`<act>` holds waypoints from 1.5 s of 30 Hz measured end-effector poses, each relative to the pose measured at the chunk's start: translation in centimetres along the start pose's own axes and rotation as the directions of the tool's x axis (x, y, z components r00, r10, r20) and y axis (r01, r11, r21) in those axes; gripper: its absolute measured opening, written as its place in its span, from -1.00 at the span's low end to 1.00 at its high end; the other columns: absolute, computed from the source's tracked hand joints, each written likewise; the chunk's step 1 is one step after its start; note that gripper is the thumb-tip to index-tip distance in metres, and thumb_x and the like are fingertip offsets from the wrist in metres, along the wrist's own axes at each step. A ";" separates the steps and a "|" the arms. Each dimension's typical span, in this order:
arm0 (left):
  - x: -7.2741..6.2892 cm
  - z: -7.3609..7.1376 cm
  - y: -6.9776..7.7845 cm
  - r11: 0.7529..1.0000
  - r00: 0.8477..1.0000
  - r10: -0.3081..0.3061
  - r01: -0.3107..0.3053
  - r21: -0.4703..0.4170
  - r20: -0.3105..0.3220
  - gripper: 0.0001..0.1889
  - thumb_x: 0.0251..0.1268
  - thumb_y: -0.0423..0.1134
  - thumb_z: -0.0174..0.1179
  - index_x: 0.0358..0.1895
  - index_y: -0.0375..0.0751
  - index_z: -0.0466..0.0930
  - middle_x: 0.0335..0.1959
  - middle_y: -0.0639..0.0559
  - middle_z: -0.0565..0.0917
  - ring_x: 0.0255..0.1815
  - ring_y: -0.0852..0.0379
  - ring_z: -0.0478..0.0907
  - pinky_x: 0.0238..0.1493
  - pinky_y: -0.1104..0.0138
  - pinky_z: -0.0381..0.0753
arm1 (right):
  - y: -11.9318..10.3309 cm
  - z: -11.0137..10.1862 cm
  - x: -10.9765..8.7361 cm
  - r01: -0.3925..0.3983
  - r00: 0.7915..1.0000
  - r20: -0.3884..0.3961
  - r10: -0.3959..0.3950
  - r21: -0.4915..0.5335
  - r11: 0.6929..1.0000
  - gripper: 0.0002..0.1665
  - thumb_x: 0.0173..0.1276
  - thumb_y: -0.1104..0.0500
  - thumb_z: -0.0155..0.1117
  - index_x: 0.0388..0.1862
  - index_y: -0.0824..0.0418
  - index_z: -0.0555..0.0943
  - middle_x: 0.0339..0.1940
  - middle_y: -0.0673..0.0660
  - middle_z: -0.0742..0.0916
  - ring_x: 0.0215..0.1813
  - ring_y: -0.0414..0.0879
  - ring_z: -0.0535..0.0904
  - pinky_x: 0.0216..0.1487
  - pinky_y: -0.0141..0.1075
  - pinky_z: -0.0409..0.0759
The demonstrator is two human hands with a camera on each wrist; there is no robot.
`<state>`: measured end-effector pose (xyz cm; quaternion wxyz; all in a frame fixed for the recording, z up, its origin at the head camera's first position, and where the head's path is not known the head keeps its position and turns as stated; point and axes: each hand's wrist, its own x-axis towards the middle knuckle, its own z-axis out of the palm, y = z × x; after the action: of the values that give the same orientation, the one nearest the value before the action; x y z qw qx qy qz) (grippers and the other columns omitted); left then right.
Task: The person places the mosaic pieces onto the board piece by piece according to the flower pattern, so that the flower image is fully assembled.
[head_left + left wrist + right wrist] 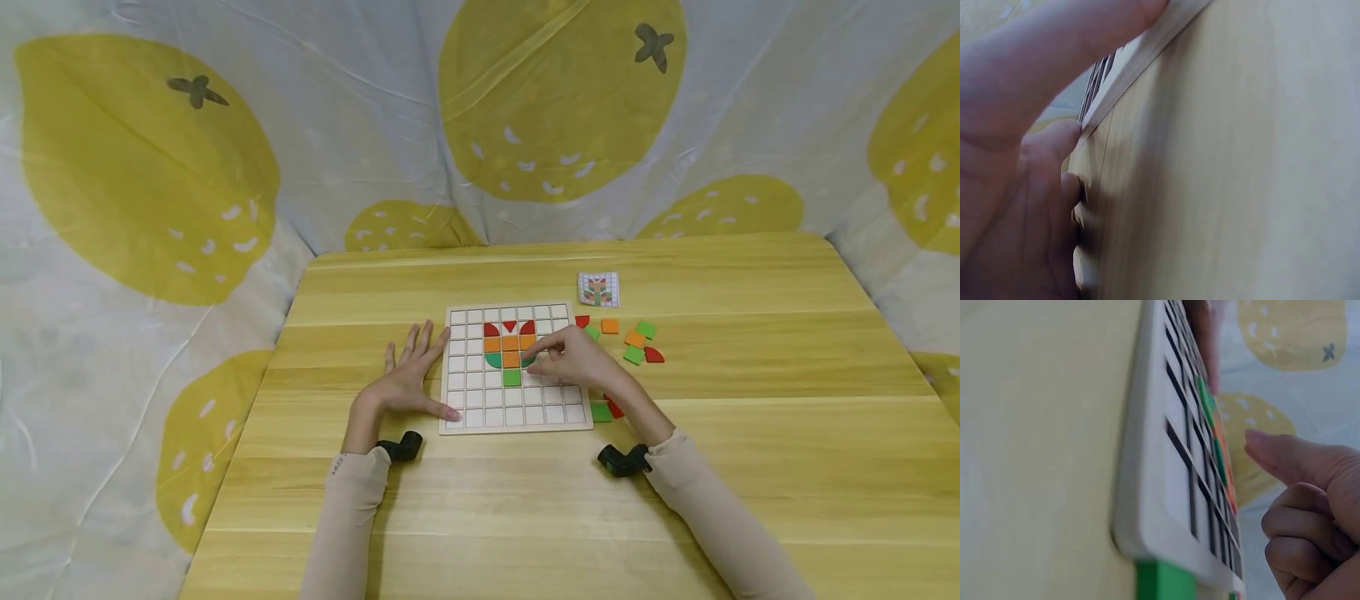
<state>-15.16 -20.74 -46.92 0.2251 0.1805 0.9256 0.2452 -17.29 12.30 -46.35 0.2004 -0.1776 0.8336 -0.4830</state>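
Observation:
A pale wooden grid board (465, 408) carries a pattern of coloured tiles. My left hand (405, 379) is spread at its left edge, the thumb over the lower left corner; the left wrist view shows fingers against the rim (1141, 56). My right hand (573, 358) hovers over the pattern's right side, thumb and index apart around a dark green quarter-circle tile (528, 362). In the right wrist view this tile (1220, 464) lies in the grid, the thumb (1291, 450) off the board and the other visible fingers curled. The index fingertip is hidden there.
A pattern card (598, 289) lies behind the board. Loose tiles lie to the right, among them an orange square (610, 326), a red quarter-circle (654, 355) and a green square (602, 412) by the board's edge. Lemon-print cloth (360, 108) hangs around the table.

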 end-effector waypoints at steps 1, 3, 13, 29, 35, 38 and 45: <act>0.0 0.0 0.0 1.000 1.000 0.000 0.000 0.001 0.000 0.51 -0.15 0.26 0.63 0.72 0.06 -0.38 0.71 -0.14 -0.58 0.70 -0.20 -0.70 0.52 -0.37 -0.71 | 0.1 -0.5 -0.1 -0.003 1.000 -0.015 0.003 -0.005 1.000 -0.77 0.31 0.17 0.52 -0.06 0.16 0.84 -0.75 -0.09 0.26 -0.60 -0.17 0.11 -0.51 -0.40 0.09; 0.0 0.1 -0.1 1.000 1.000 -0.004 0.004 0.006 -0.001 0.51 -0.15 0.27 0.63 0.72 0.07 -0.39 0.71 -0.13 -0.58 0.71 -0.20 -0.70 0.53 -0.37 -0.70 | 0.5 -1.5 -0.5 -0.014 0.999 -0.049 0.013 -0.031 0.999 -0.76 0.33 0.14 0.51 -0.05 0.16 0.83 -0.72 -0.09 0.23 -0.59 -0.16 0.10 -0.51 -0.38 0.09; 0.0 0.1 -0.2 1.000 1.000 -0.002 0.002 0.005 -0.001 0.51 -0.16 0.29 0.62 0.72 0.08 -0.38 0.71 -0.11 -0.58 0.70 -0.19 -0.71 0.53 -0.35 -0.72 | 3.8 -6.5 -2.8 -0.095 0.982 -0.170 0.086 -0.045 0.994 -0.69 0.37 0.19 0.47 0.05 0.27 0.78 -0.69 -0.05 0.25 -0.59 -0.19 0.11 -0.52 -0.37 0.13; 0.0 0.6 0.6 0.999 0.999 -0.035 0.036 0.003 -0.037 0.49 -0.16 0.33 0.60 0.72 0.13 -0.35 0.72 -0.11 -0.56 0.71 -0.20 -0.69 0.51 -0.36 -0.74 | 4.8 -6.4 -1.7 -0.180 0.959 -0.236 0.157 -0.080 0.980 -0.58 0.23 0.23 0.58 0.07 0.29 0.77 -0.67 -0.04 0.31 -0.55 -0.16 0.20 -0.49 -0.36 0.15; 0.0 0.4 0.9 0.999 0.999 -0.042 0.042 0.004 -0.030 0.48 -0.14 0.30 0.61 0.72 0.11 -0.35 0.71 -0.13 -0.56 0.71 -0.22 -0.69 0.51 -0.37 -0.73 | 5.1 -7.0 -2.2 -0.204 0.953 -0.243 0.180 -0.078 0.976 -0.63 0.27 0.20 0.55 0.06 0.25 0.79 -0.67 -0.04 0.32 -0.58 -0.15 0.17 -0.52 -0.36 0.14; 0.0 0.3 0.8 0.999 0.999 -0.047 0.047 0.007 -0.018 0.48 -0.14 0.31 0.60 0.72 0.11 -0.36 0.71 -0.11 -0.57 0.71 -0.21 -0.69 0.52 -0.36 -0.72 | 5.3 -7.4 -2.4 -0.204 0.955 -0.237 0.179 -0.081 0.976 -0.64 0.27 0.21 0.55 0.04 0.27 0.79 -0.69 -0.05 0.31 -0.59 -0.17 0.15 -0.52 -0.36 0.14; 0.1 -0.1 0.6 0.999 1.000 -0.030 0.030 0.011 -0.002 0.49 -0.12 0.27 0.61 0.72 0.05 -0.37 0.71 -0.16 -0.54 0.71 -0.25 -0.66 0.52 -0.40 -0.66 | 5.3 -7.5 -2.6 -0.201 0.957 -0.230 0.177 -0.088 0.976 -0.66 0.26 0.21 0.57 0.00 0.27 0.79 -0.69 -0.05 0.32 -0.59 -0.17 0.18 -0.50 -0.36 0.14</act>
<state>-15.17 -20.22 -46.52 0.2268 0.1677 0.9297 0.2369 -19.43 21.56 -47.20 0.1419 -0.0533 0.8893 -0.4314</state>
